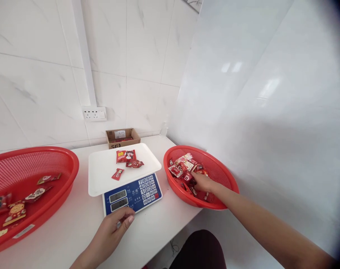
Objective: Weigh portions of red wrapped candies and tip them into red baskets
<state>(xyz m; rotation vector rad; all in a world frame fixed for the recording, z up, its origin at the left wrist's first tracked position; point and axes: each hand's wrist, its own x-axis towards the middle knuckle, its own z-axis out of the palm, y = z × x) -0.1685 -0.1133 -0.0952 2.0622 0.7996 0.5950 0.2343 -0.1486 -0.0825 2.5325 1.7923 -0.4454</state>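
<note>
My right hand (201,182) reaches into the right red basket (223,170), touching a pile of wrapped candies (183,170). Its fingertips are hidden behind a dark red packet (189,178). At the front edge of a blue digital scale (134,192), my left hand (113,226) is loosely curled, thumb and forefinger slightly apart with nothing seen in them. A white tray (101,168) rests on the scale. On it lie a larger red packet (126,156), a twist-wrapped candy (135,163) and a small red candy (118,174).
Another red basket (71,164) with several wrapped candies stands on the white table (82,209) at the left. Behind the tray is an open cardboard box (136,136). A wall socket (94,113) is above the table, and a pale wall panel (259,130) rises beside the right basket.
</note>
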